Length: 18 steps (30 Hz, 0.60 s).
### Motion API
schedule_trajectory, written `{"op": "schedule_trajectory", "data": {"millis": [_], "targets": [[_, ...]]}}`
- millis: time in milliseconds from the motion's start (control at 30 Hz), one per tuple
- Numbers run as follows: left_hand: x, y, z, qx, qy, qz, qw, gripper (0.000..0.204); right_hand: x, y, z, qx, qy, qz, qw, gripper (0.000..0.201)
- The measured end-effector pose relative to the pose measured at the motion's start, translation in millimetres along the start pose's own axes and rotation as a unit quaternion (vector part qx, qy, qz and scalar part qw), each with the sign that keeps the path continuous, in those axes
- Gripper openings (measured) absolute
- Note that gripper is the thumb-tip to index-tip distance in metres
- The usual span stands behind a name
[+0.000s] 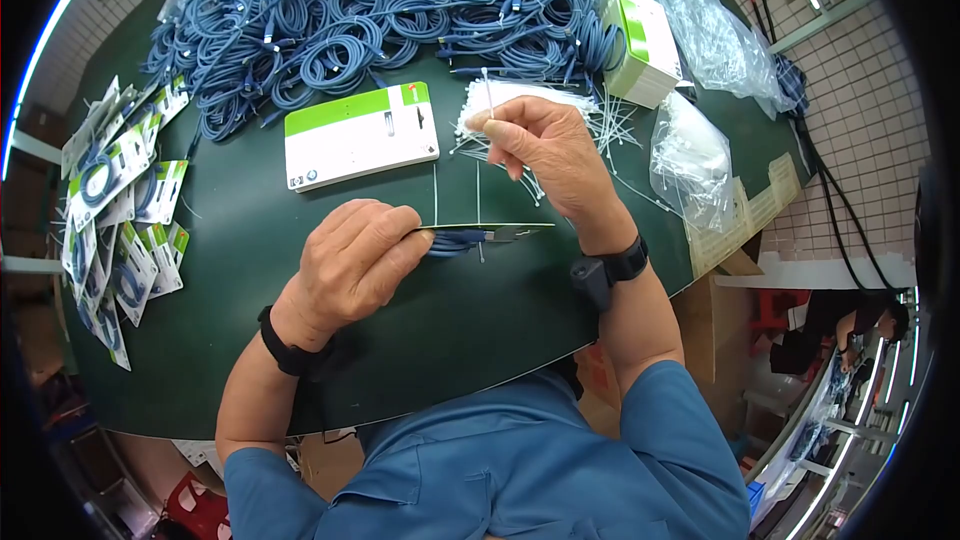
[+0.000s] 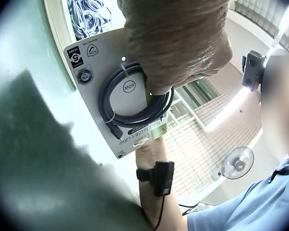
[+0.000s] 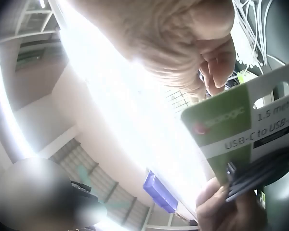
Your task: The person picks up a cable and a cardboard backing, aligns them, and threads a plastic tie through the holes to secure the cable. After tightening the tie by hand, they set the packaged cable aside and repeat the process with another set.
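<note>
My left hand (image 1: 358,258) grips a green-and-white backing card (image 2: 86,55) by its side, held nearly edge-on to the head camera above the table. A coiled dark blue USB-C cable (image 2: 106,98) lies against the card, with white ties (image 2: 110,117) around the coil in the left wrist view. My right hand (image 1: 555,155) is raised beyond the card, its thumb and forefinger pinching a thin white cable tie (image 1: 487,85) that points upward. Two white strips (image 1: 478,190) run from the card toward the far side.
Coiled blue cables (image 1: 330,20) heap along the far edge. A stack of backing cards (image 1: 360,145) lies before them, beside loose cable ties (image 1: 560,105). A second card stack (image 1: 640,45) and a bag of ties (image 1: 690,160) sit right. Carded cables (image 1: 125,180) pile up at left.
</note>
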State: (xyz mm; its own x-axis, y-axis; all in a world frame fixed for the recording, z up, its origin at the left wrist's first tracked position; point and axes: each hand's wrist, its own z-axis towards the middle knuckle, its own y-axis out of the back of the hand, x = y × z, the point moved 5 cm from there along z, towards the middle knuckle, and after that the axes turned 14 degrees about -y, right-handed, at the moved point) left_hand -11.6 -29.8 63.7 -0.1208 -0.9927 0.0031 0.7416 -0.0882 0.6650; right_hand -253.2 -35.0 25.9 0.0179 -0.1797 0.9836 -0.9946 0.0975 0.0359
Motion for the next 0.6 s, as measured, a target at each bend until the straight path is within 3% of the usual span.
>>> {"op": "schedule_trajectory", "data": {"millis": [100,600], "targets": [[-1,-7,-4,0.006,-0.010,-0.006,1.000,0.026,2,-7,-4,0.038,-0.101,0.041,0.993,0.019],[4,-10,-8,0.003,-0.011,0.004,1.000,0.024,-7,-8,11,0.029,-0.068,-0.090,0.993,0.022]]}}
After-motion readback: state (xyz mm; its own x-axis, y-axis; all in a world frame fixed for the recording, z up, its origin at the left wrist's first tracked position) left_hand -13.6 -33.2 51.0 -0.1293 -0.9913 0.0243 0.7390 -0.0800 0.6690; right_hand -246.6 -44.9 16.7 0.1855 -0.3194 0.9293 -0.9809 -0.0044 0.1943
